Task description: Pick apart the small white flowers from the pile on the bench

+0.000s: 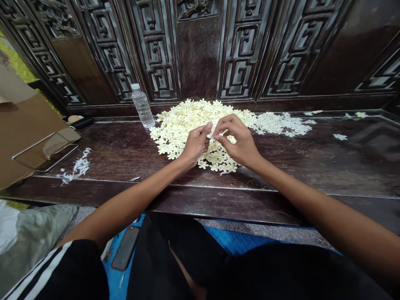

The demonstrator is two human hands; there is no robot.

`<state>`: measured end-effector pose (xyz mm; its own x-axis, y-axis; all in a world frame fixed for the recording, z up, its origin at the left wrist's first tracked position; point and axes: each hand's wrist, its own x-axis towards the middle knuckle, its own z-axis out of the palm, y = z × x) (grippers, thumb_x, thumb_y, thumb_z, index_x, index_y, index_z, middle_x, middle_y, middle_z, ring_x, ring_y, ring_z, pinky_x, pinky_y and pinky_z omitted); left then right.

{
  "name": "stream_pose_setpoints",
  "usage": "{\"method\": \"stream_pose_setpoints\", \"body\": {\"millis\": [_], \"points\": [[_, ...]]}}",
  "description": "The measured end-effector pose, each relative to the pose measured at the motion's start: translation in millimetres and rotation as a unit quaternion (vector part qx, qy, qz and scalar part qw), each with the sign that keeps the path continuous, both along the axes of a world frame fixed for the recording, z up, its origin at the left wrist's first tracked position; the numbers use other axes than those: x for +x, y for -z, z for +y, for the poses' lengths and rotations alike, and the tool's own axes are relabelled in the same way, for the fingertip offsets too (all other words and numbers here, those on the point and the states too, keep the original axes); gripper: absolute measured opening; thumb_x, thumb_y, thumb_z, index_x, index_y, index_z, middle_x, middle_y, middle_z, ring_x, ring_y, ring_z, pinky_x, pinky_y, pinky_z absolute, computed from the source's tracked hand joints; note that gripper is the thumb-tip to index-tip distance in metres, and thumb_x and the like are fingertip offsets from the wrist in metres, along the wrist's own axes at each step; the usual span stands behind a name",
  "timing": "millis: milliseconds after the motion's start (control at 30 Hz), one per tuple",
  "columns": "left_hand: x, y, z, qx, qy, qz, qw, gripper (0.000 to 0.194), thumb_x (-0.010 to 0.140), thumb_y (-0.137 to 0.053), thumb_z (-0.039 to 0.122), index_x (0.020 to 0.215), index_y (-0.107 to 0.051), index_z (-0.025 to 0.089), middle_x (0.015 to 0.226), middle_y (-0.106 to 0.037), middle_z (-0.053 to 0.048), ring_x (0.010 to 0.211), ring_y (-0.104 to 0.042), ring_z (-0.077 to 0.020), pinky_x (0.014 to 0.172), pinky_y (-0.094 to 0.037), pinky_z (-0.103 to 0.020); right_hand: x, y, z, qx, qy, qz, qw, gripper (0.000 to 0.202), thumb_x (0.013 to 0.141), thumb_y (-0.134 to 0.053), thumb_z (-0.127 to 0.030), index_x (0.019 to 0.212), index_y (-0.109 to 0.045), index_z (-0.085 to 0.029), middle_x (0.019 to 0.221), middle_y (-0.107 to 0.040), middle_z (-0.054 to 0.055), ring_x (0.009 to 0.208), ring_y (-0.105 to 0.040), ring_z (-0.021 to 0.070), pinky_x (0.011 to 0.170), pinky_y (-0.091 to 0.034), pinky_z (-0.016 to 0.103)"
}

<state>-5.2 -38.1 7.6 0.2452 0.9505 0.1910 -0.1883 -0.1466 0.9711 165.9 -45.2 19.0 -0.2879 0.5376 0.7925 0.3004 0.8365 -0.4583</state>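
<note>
My left hand is closed with its thumb up, in front of a heap of pale yellow and white artificial flowers. A small white piece, perhaps a flower part, shows at its fingertips. Across from it, the thumb and forefinger of my right hand pinch at the same piece. Both hands are raised over the near side of the heap. The piece is too small to make out fully, and fingers cover part of it.
Whiter flowers spread to the right on the dark wooden bench. A clear plastic bottle stands left of the heap. Thin white strips lie near a wire frame and cardboard box. A phone lies below.
</note>
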Motion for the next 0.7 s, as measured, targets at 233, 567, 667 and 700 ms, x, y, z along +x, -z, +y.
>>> {"method": "stream_pose_setpoints", "body": {"millis": [233,567,667,700], "points": [[1.2,1.7,3.0,0.006,-0.022,-0.009,1.0,0.059,0.088,-0.067,0.073,0.075,-0.042,0.022,0.063,-0.034,0.008,0.048,-0.027,-0.0045,0.044,-0.022,-0.022,-1.4,4.4,2.7,-0.087,0.004,0.105,0.991,0.038,0.094,-0.069,-0.064,0.088,-0.066,-0.026,0.105,-0.066,0.007,0.105,-0.064,0.0257,0.075,-0.055,0.037],[-11.5,3.5,13.1,0.021,-0.073,0.05,0.996,0.062,0.091,-0.052,0.081,0.073,-0.036,0.024,0.065,-0.033,0.005,0.05,-0.025,-0.0076,0.047,-0.02,-0.027,7.6,-14.4,2.0,-0.106,0.041,0.155,0.981,0.042,0.09,-0.073,-0.067,0.092,-0.06,-0.027,0.095,-0.066,0.006,0.086,-0.064,0.0225,0.073,-0.059,0.04],[-8.8,2.6,10.3,0.098,-0.11,0.107,0.983,0.062,0.093,-0.049,0.08,0.071,-0.041,0.022,0.065,-0.038,0.002,0.055,-0.033,-0.0106,0.052,-0.027,-0.028,9.1,-13.7,1.2,-0.167,0.001,0.128,0.978,0.045,0.086,-0.076,-0.07,0.098,-0.066,-0.029,0.09,-0.069,0.004,0.075,-0.066,0.0201,0.066,-0.06,0.038],[-7.7,2.4,9.5,0.126,-0.123,0.126,0.976,0.062,0.094,-0.049,0.079,0.071,-0.044,0.022,0.066,-0.041,0.002,0.058,-0.037,-0.0117,0.055,-0.03,-0.028,8.2,-12.2,0.4,-0.186,-0.013,0.119,0.975,0.046,0.084,-0.078,-0.07,0.101,-0.067,-0.029,0.087,-0.07,0.004,0.072,-0.067,0.0196,0.065,-0.061,0.038]]}}
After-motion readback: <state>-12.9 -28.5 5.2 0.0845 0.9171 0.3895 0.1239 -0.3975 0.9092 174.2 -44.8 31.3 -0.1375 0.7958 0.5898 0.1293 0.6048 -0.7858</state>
